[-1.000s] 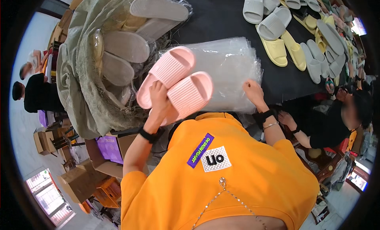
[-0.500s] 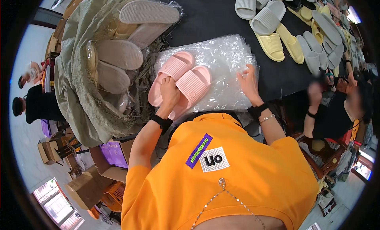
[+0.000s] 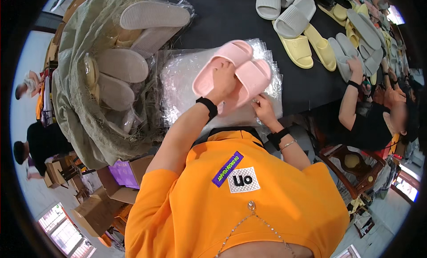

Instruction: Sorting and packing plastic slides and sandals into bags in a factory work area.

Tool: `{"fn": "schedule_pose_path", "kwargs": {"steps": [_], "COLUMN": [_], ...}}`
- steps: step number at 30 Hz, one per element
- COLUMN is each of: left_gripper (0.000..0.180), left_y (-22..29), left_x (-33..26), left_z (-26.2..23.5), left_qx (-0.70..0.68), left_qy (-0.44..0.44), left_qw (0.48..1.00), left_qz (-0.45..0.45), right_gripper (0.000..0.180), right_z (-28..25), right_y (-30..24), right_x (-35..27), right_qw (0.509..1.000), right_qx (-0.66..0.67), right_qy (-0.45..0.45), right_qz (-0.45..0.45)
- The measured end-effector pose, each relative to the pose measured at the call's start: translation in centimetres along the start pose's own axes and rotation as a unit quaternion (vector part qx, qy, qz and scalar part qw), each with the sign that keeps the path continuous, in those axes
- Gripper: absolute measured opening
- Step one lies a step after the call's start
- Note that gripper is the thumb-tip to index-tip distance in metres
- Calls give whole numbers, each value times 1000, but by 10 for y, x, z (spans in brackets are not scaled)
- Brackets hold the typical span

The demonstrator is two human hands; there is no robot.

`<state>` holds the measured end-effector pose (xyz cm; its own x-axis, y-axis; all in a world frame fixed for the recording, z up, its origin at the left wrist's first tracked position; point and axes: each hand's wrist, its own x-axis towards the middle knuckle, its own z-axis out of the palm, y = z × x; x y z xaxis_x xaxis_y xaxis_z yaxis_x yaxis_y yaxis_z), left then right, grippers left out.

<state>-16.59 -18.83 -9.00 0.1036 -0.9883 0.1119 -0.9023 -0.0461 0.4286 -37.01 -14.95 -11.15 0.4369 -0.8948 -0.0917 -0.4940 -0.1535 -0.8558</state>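
Note:
A pair of pink slide slippers [image 3: 254, 76] lies tilted, side by side, over a stack of clear plastic bags [image 3: 178, 84] on the dark table. My left hand [image 3: 223, 84] is closed on the pair, its fingers inside the left slipper. Close to the heel end of the right slipper is my right hand [image 3: 265, 110], its fingers curled together at the near right part of the bag stack. What those fingers pinch, if anything, is too small to make out.
An open woven sack [image 3: 73, 98] at the left holds bagged slippers [image 3: 122, 64] in grey and beige. Grey slippers [image 3: 296, 18] and yellow slippers [image 3: 297, 51] lie at the far right. A co-worker [image 3: 369, 124] reaches among them. Cardboard boxes [image 3: 95, 211] stand on the floor.
My left hand has carried the pink slippers to the right over the bags. My right hand has drawn nearer to me and left, its fingers curling. The co-worker's hand has reached to grey slippers.

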Motion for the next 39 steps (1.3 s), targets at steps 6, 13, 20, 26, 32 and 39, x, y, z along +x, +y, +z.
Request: {"fn": "schedule_pose_path", "kwargs": {"steps": [6,13,20,26,32,39], "left_gripper": [22,25,18,14,25,18], "left_y": [-107,-124,12,-55,-146,-78], "left_x": [16,15,-41,-79,-117,-121], "left_z": [-25,-111,-62,-18,-82,-122], "left_qx": [122,124,-76,26,104,78], "left_qy": [13,123,58,66,65,105], "left_qw": [985,975,995,991,958,978], "left_qz": [-123,-140,-29,-113,-260,-161], "right_gripper": [29,46,75,79,79,83], "right_z": [0,-22,-20,-29,-45,-69], "right_y": [-8,-14,-10,-10,-10,-14], "right_x": [-1,15,19,2,3,3], "right_qw": [999,999,989,964,967,962], "right_qx": [40,46,106,205,150,76], "right_qy": [6,-12,-104,-139,-191,-248], "right_qz": [10,19,21,98,83,89]}}
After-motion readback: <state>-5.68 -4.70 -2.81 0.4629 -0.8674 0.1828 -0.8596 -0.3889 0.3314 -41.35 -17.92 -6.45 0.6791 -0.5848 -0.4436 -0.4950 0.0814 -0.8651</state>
